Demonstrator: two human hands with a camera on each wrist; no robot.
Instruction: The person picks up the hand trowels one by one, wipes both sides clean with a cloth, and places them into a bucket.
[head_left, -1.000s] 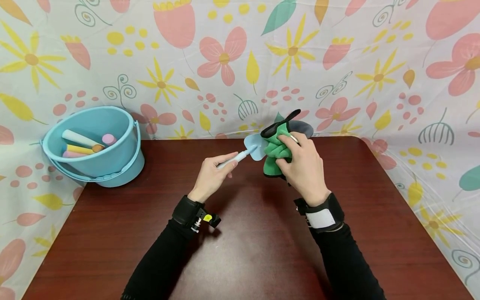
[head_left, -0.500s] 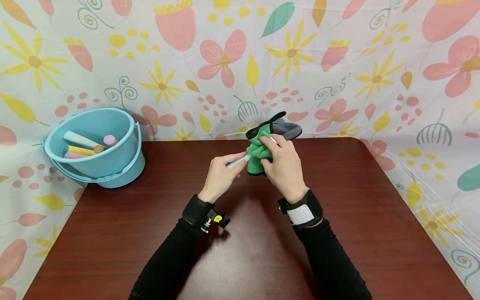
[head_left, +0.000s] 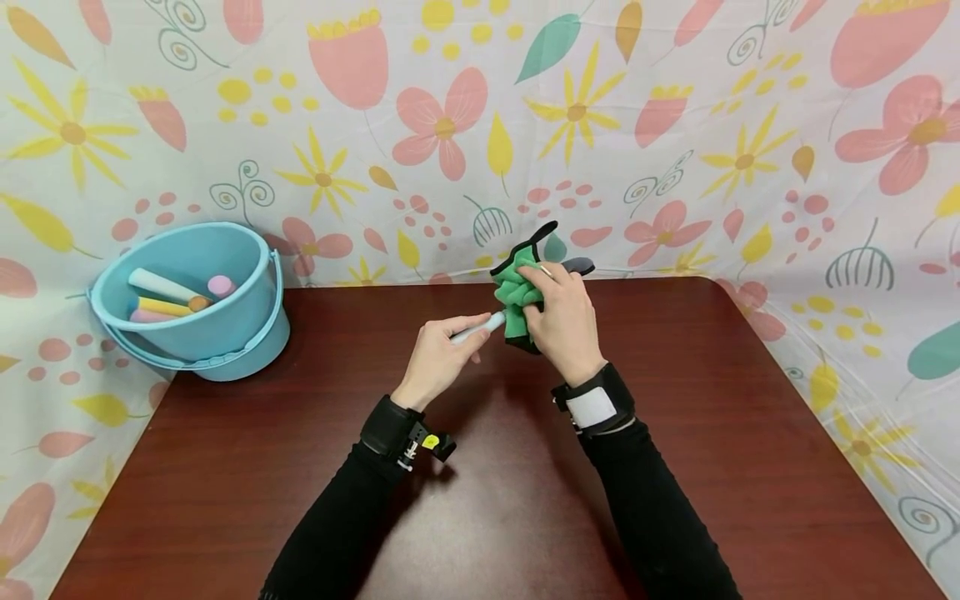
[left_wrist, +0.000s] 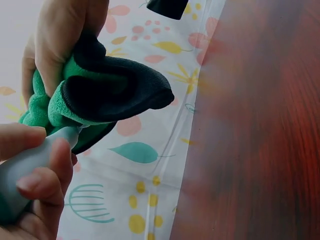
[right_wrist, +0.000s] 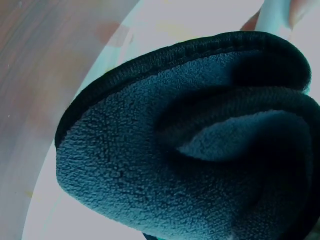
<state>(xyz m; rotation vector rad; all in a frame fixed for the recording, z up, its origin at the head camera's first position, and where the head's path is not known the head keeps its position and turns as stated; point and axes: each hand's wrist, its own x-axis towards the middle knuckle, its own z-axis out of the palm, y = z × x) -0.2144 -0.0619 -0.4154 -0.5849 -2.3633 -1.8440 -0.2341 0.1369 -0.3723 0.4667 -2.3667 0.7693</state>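
My left hand (head_left: 435, 360) grips the pale blue handle (head_left: 480, 327) of a toy shovel, seen close in the left wrist view as a thick light handle (left_wrist: 22, 172). My right hand (head_left: 567, 327) holds a bunched green cloth (head_left: 517, 292) with black edging and a grey underside around the shovel's far end. The blade is hidden inside the folds. In the left wrist view the cloth (left_wrist: 60, 105) folds over right where the handle ends. Its grey side (right_wrist: 120, 145) fills most of the right wrist view, with the shovel handle (right_wrist: 274, 17) at the top.
A light blue bucket (head_left: 195, 337) stands at the table's back left, with a white handle (head_left: 161, 285), a yellow one (head_left: 161, 307) and pink pieces inside. A floral curtain (head_left: 337, 100) hangs behind the dark wooden table (head_left: 480, 500).
The blade showed beside the cloth a second ago. My right hand has moved left with the cloth, covering the blade, while my left hand has shifted slightly right.
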